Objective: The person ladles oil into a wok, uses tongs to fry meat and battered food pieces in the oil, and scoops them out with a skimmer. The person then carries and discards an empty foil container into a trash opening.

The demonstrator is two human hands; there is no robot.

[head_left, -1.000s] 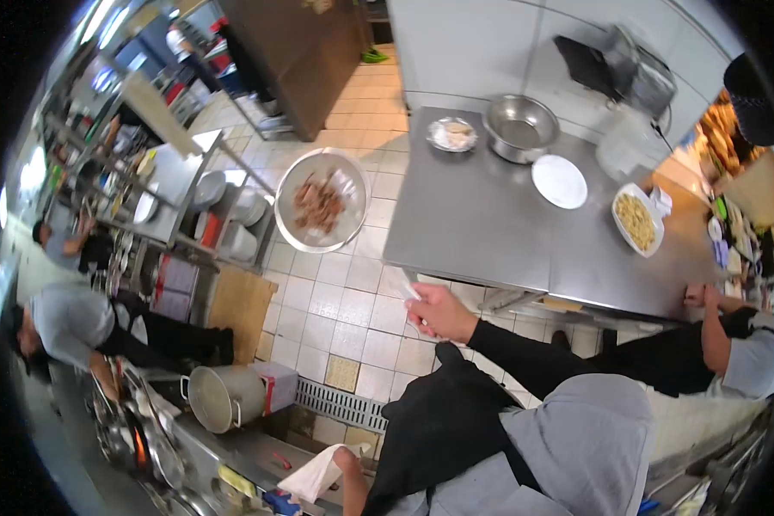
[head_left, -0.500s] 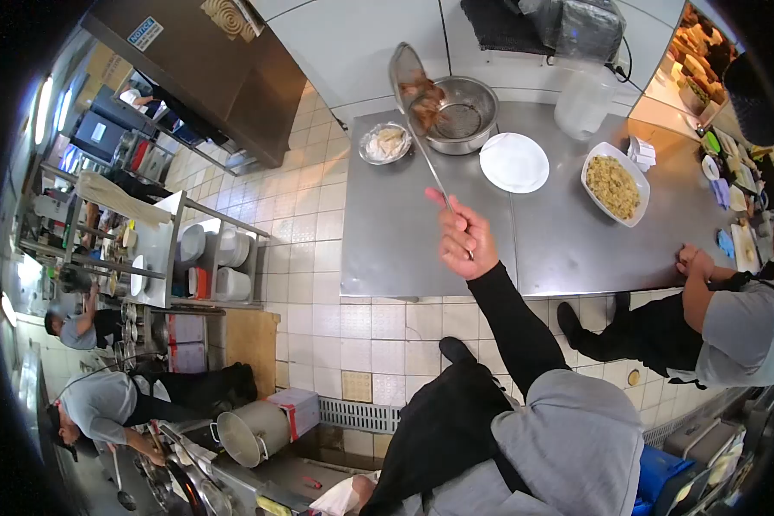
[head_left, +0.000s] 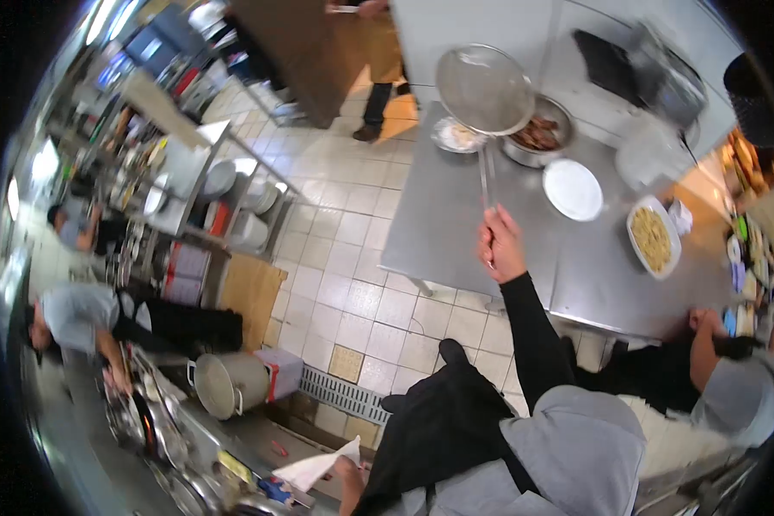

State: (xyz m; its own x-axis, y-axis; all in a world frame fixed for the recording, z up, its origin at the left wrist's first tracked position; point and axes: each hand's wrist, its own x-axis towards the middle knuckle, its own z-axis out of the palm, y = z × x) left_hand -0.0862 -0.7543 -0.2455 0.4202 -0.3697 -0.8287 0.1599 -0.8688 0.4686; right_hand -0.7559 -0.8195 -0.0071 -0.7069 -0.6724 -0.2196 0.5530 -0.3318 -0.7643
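Observation:
My right hand [head_left: 501,245] is closed round the long handle of a mesh strainer [head_left: 485,89], held up over the back left of the steel table [head_left: 464,215]. No food shows in the strainer's mesh. Brown pieces of food [head_left: 538,136] lie in a metal bowl [head_left: 562,155], partly behind the strainer's rim. Beside that bowl are a small foil-like dish [head_left: 452,138] with pale food and a white plate [head_left: 573,190]. Low in the view, my left hand [head_left: 347,473] grips a white cloth [head_left: 315,469] near the cooking counter; its fingers are mostly hidden.
A white dish of yellowish food [head_left: 652,238] is on the table, with a co-worker [head_left: 735,387] at its right end. Another co-worker [head_left: 82,316] bends over pans at left. A large pot [head_left: 226,385] stands by the floor grate [head_left: 342,394]. Someone's legs [head_left: 378,95] show behind.
The brown pieces have gone from the strainer into the metal bowl. My right hand has swung the strainer from over the floor to the table. A person's legs have appeared at the back.

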